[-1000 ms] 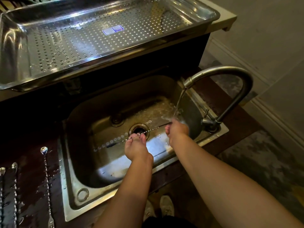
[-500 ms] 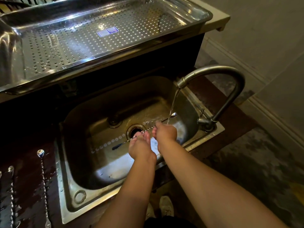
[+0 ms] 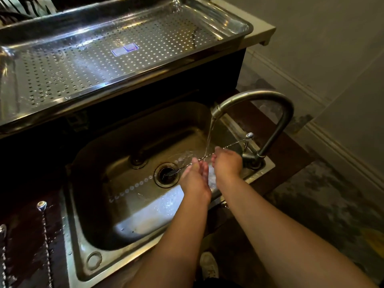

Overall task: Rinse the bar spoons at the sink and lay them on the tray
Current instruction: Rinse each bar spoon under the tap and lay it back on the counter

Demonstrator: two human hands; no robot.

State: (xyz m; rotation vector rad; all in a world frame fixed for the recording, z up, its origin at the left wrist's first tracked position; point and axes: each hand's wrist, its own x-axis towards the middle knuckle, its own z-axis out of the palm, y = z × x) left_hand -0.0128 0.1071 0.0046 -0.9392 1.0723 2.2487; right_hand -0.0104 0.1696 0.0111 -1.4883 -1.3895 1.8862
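A long twisted bar spoon (image 3: 234,143) lies across both hands over the steel sink (image 3: 145,215), its bowl up by the tap base and its dark end over the drain (image 3: 166,175). My left hand (image 3: 196,179) and my right hand (image 3: 227,163) each grip its stem. Water runs from the curved faucet (image 3: 270,96) onto the stem between the hands. Two more bar spoons (image 3: 44,229) lie on the dark wet counter at the lower left. The perforated steel tray (image 3: 116,55) sits on the raised shelf behind the sink.
The faucet arches over the sink's right side, close to my right hand. A raised shelf edge overhangs the sink's back. To the right the counter ends at a patterned floor and a pale wall. My shoes (image 3: 208,265) show below.
The spoon has slid to the right through the stream, so its bowl now pokes out beyond my right hand. Both hands have shifted right with it.
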